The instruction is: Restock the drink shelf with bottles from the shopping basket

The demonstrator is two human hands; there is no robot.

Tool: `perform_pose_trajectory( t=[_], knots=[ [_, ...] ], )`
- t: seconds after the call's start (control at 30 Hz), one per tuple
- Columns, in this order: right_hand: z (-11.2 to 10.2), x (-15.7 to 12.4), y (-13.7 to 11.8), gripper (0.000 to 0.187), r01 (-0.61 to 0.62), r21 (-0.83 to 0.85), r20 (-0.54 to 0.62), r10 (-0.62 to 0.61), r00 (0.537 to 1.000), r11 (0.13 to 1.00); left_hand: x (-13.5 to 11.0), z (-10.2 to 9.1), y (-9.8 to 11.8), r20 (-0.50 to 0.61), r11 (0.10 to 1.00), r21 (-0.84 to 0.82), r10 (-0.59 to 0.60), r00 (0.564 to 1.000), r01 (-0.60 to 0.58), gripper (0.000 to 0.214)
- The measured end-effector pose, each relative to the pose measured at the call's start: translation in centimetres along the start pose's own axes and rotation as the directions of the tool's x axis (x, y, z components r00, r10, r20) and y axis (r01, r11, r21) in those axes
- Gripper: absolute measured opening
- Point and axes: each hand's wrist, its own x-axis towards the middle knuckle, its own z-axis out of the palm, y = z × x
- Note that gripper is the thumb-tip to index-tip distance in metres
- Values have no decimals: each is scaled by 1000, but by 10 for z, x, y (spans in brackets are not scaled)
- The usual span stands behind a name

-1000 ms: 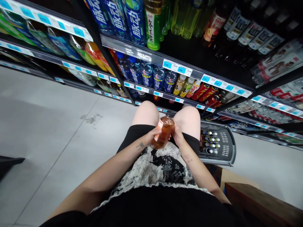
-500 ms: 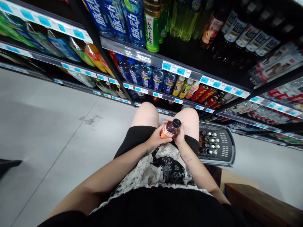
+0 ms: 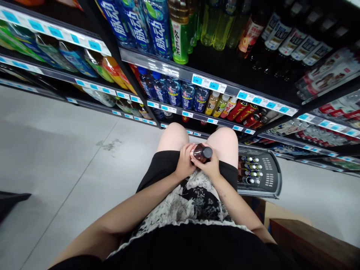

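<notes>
Between my two hands, over my lap, is a small drink bottle [image 3: 198,152] with a black cap and dark reddish liquid. Its cap tilts up toward me and to the right. My left hand [image 3: 185,161] is closed around the bottle's left side, near the label. From the right, my right hand [image 3: 210,165] wraps the bottle below the cap, its thumb across the near side. The label is mostly covered by my fingers.
A grey basket [image 3: 267,191] holding several bottles stands right of my knees, with a brown box [image 3: 306,240] nearer me. Ahead are shelves [image 3: 180,71] of bottled drinks with price tags, including a peach-labelled bottle [image 3: 249,35]. A dark object [image 3: 11,202] lies at the far left.
The bottle has turned in my hands, its cap tipping nearer to me and its orange label now mostly hidden. My left fingers have shifted up around it, and my right thumb has come across its front.
</notes>
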Motion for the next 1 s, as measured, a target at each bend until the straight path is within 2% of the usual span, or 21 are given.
perform_pose_trajectory(
  t=[0.07, 0.2, 0.67, 0.8, 0.9, 1.0],
  knots=[
    [-1, -1, -3, 61, 62, -52, 83, -58, 995, 997, 3, -1, 3, 23, 998, -62, -5, 1000, 7, 61],
    [-4, -1, -4, 62, 149, -84, 172, -133, 976, 985, 4, -2, 7, -20, 990, -141, -27, 999, 23, 52],
    [-1, 3, -9, 62, 170, -80, 182, -153, 971, 982, 4, -4, 6, -33, 985, -155, -88, 996, 82, 53],
    [1, 3, -10, 60, 152, -65, 176, -139, 975, 986, 6, -7, 8, -35, 984, -168, -66, 997, 60, 56],
    [1, 4, -3, 59, 119, -91, 157, -103, 982, 989, 7, -6, 7, 19, 984, -146, -97, 995, 98, 55],
    [-1, 5, 9, 59, 105, -176, 139, -81, 987, 979, 9, -2, 0, 141, 975, -121, -167, 976, 184, 56]
  ],
)
